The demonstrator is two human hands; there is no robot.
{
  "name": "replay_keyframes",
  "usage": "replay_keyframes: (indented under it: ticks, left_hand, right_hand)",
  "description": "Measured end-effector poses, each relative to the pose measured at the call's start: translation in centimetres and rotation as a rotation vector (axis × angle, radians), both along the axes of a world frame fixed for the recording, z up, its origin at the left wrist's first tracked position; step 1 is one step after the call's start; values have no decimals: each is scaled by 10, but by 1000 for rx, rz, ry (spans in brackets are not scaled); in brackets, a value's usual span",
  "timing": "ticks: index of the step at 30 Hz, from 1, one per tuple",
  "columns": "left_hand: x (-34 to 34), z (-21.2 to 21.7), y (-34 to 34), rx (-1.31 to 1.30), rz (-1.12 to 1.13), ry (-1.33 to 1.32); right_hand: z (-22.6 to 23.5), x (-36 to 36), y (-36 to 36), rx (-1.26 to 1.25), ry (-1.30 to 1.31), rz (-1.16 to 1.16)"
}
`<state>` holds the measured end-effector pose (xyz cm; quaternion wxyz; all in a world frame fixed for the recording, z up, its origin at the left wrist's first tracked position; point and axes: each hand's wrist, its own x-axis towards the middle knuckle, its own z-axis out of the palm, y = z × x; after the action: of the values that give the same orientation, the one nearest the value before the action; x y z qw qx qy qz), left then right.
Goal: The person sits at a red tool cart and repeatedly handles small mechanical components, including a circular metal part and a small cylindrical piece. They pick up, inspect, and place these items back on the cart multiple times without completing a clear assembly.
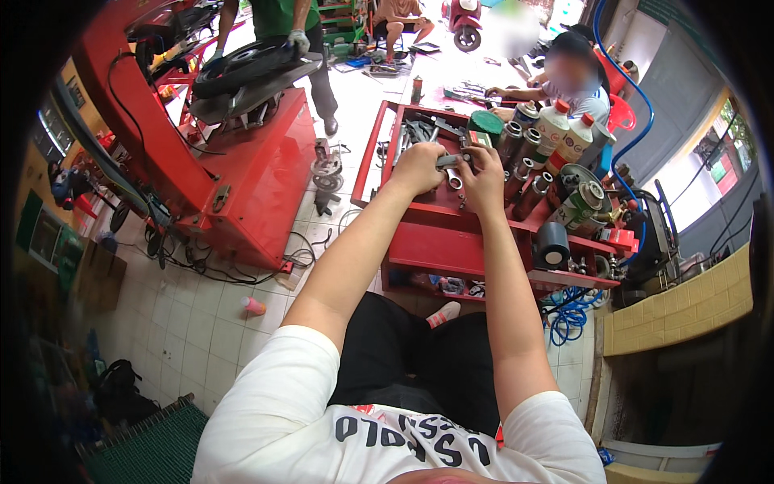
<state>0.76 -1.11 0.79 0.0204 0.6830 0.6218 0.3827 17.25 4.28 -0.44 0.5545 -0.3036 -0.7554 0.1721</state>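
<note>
Above the red tool cart (435,242), both my hands meet at a small grey metal piece (451,160); its exact kind is too small to make out. My left hand (418,168) is closed on its left end. The fingers of my right hand (482,173) pinch its right end. Under the hands, a ring-ended wrench (456,182) lies in the cart's top tray, and more metal tools (418,133) are heaped beyond my left hand. A green-lidded tin (485,123) stands just past my right hand, with several spray cans (532,198) to its right.
White bottles with red caps (553,125) stand at the cart's right. A red machine (258,185) rises at the left, where a person in green holds a wheel (242,68). Another person (592,97) sits beyond the cart. Cables, a blue hose (568,319) and a pink cup (253,306) lie on the floor.
</note>
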Motion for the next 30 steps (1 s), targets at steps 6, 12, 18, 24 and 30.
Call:
replay_keyframes:
  ticks: [6, 12, 18, 24, 30]
  left_hand:
    - [-3, -9, 5, 13, -8, 30]
    - [-2, -10, 7, 24, -83, -38]
    - [-2, -10, 6, 23, -284, -192]
    - [-2, -10, 5, 25, -204, -320]
    - [-2, -16, 13, 137, -68, -270]
  right_hand:
    - [8, -1, -12, -95, 8, -48]
    - [9, 0, -12, 15, 18, -51]
    - [1, -1, -2, 40, 69, 9]
    - [4, 1, -4, 274, -60, -189]
    - [3, -2, -8, -105, 103, 61]
